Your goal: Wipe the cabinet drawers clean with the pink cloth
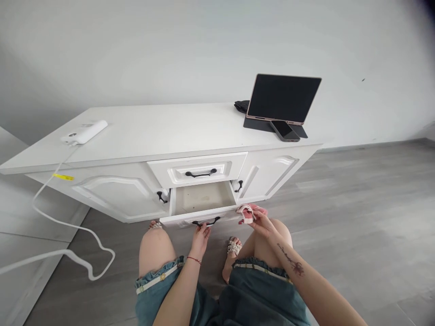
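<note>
The lower drawer point(204, 198) of a white cabinet is pulled out, with a few small dark specks on its pale bottom. At its front, the fingers of my left hand point(201, 239) are closed on the black drawer handle point(212, 221). My right hand point(264, 225) grips a crumpled pink and white cloth point(247, 213) beside the drawer's right front corner. Part of the cloth is hidden behind my fingers. Above, the upper drawer point(200, 170) is closed.
On the cabinet top point(163, 131) stand a tablet point(283, 98) on a dark stand, a phone point(284, 131), a black item point(241, 106) and a white power strip point(84, 132). Its white cable point(73, 225) hangs at the left. My knees flank the drawer.
</note>
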Motion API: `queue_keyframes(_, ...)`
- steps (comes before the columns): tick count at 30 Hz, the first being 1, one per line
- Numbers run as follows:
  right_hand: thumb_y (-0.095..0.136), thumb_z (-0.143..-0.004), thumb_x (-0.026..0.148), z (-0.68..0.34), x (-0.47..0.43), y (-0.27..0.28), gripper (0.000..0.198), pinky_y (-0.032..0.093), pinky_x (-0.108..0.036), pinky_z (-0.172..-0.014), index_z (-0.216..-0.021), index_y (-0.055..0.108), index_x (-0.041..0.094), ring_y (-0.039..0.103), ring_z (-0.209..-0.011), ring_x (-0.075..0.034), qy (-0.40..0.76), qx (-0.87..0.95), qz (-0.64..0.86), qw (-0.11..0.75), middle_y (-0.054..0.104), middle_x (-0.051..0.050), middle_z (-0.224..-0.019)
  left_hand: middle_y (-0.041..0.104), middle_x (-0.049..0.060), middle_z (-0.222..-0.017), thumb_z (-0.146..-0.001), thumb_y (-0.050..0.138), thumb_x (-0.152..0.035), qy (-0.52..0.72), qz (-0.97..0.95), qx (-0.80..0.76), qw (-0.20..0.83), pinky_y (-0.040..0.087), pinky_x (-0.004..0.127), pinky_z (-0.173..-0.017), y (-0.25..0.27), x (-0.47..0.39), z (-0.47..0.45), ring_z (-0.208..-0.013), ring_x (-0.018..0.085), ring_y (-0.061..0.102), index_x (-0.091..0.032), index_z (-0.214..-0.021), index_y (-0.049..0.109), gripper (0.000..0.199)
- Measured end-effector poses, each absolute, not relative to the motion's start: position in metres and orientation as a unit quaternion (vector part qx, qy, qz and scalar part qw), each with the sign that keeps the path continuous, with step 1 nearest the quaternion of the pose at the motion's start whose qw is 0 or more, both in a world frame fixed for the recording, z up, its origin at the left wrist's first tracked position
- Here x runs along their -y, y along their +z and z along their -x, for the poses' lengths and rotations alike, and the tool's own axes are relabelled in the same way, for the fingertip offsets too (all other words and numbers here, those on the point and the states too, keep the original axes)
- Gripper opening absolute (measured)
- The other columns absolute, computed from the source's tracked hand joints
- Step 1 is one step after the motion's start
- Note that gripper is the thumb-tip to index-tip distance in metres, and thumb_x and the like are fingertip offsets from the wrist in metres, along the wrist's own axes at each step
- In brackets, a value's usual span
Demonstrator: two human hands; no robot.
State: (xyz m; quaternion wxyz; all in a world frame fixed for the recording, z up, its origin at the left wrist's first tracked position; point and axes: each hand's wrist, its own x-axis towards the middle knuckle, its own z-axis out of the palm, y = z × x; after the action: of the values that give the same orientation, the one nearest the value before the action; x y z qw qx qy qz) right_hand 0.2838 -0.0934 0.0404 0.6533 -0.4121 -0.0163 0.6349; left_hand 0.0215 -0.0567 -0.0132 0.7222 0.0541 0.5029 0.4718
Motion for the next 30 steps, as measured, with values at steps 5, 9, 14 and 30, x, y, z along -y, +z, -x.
queue_keyframes(5, 0.059, -0.07, 0.003, -0.336, 0.081, 0.05, 0.019, 0.057, -0.025, -0.069, -0.065, 0.057, 0.021, 0.063, -0.066, -0.012, 0.594, -0.015, 0.424, 0.684, 0.064, 0.002, -0.065, 0.07, 0.001, -0.076, -0.077, 0.07, -0.007, 0.448, -0.079, -0.527, 0.718, 0.05, 0.027, -0.077, -0.017, 0.049, -0.018, -0.066, 0.011, 0.065, -0.018, -0.07, 0.057, 0.019)
queue_keyframes(9, 0.057, -0.072, 0.003, -0.354, 0.079, 0.049, 0.018, 0.06, -0.029, -0.069, -0.07, 0.06, 0.021, 0.067, -0.073, -0.016, 0.579, -0.038, 0.416, 0.7, 0.068, -0.003, -0.072, 0.071, 0.003, -0.082, -0.074, 0.075, -0.012, 0.423, -0.103, -0.551, 0.711, 0.047, 0.029, -0.081, -0.016, 0.036, -0.016, -0.072, 0.013, 0.067, -0.018, -0.071, 0.059, 0.017)
queue_keyframes(14, 0.06, -0.074, 0.011, -0.346, 0.078, 0.042, 0.023, 0.059, -0.034, -0.083, -0.094, 0.067, 0.02, 0.067, -0.097, -0.019, 0.574, -0.012, 0.393, 0.718, 0.073, -0.005, -0.098, 0.072, 0.003, -0.089, -0.067, 0.08, -0.019, 0.392, -0.131, -0.581, 0.701, 0.042, 0.032, -0.082, -0.011, 0.008, -0.015, -0.08, 0.016, 0.068, -0.019, -0.073, 0.061, 0.02)
queue_keyframes(30, 0.059, -0.073, 0.014, -0.336, 0.071, 0.042, 0.027, 0.058, -0.028, -0.077, -0.097, 0.069, 0.02, 0.067, -0.094, -0.017, 0.56, -0.063, 0.388, 0.729, 0.073, -0.005, -0.101, 0.068, 0.002, -0.076, -0.06, 0.084, -0.028, 0.363, -0.201, -0.627, 0.66, 0.039, 0.039, -0.088, 0.0, -0.08, -0.028, -0.085, 0.02, 0.069, -0.018, -0.065, 0.058, 0.029)
